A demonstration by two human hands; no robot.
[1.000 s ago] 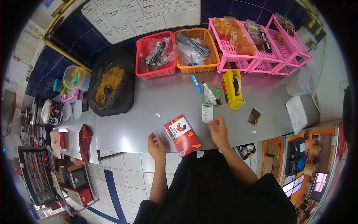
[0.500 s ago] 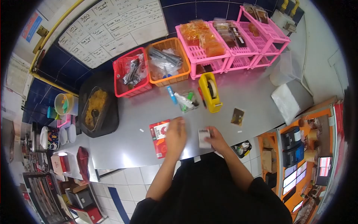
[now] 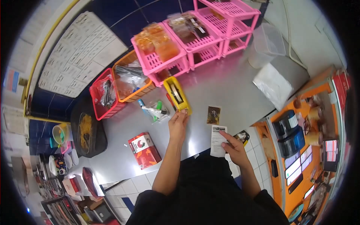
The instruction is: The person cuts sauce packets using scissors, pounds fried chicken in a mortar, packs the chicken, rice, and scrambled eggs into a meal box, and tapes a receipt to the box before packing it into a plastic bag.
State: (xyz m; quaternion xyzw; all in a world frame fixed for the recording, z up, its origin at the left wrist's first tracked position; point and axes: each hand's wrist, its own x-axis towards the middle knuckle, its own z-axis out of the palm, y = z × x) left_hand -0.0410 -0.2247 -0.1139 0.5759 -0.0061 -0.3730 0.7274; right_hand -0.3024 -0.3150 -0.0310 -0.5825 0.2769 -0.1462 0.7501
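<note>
My left hand (image 3: pixel 177 124) reaches to the front end of the yellow tape dispenser (image 3: pixel 176 93), its fingertips pinched where the tape comes off. The strip itself is too small to see clearly. In my right hand (image 3: pixel 234 146) is a printed paper receipt (image 3: pixel 217 141), held by its right side between thumb and fingers near the table's front edge. Left of my left forearm lies a red and white printed box (image 3: pixel 145 150). A small clear sachet with dark contents (image 3: pixel 213 114) lies just beyond the receipt.
Markers in a clear holder (image 3: pixel 155 111) stand left of the dispenser. Behind are a red basket (image 3: pixel 108 113), an orange basket (image 3: pixel 138 95) and pink racks (image 3: pixel 165 63) of sachets. A black-rimmed tub (image 3: pixel 98 144) sits left. White plastic bags (image 3: pixel 273 84) lie right.
My left hand has gone from the red box to the front of the tape dispenser. My right hand now shows more of the receipt, closer to the sachet. The camera view has turned right.
</note>
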